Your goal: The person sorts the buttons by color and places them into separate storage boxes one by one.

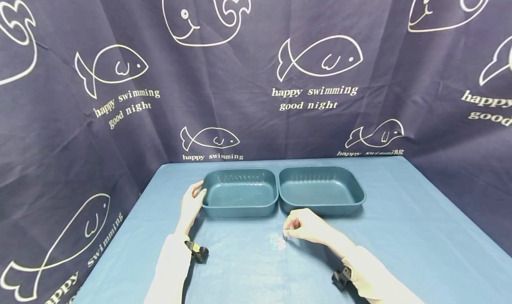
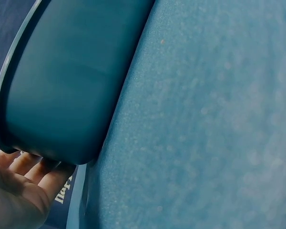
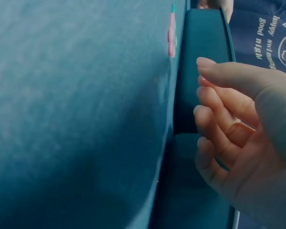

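Observation:
My left hand (image 1: pixel 191 204) grips the left end of a teal rectangular bin (image 1: pixel 240 211), thumb at the rim and fingers around the outside of the end wall. In the left wrist view the fingers (image 2: pixel 52 180) curl beneath the rim of that bin (image 2: pixel 57 90). My right hand (image 1: pixel 308 226) hovers low, in front of a second teal bin (image 1: pixel 324 208). Its fingers are loosely bent, and nothing shows between thumb and fingertips in the right wrist view. Just left of it lie a small pink flower-shaped piece (image 1: pixel 282 243) and a pale green one (image 1: pixel 274 241).
The two bins stand side by side, ends nearly touching, toward the back of a table with a light blue cloth (image 1: pixel 240 268). Behind and at the sides hangs a dark curtain (image 1: pixel 256 82) with white fish and whale drawings. Each wrist wears a black camera (image 1: pixel 200 253).

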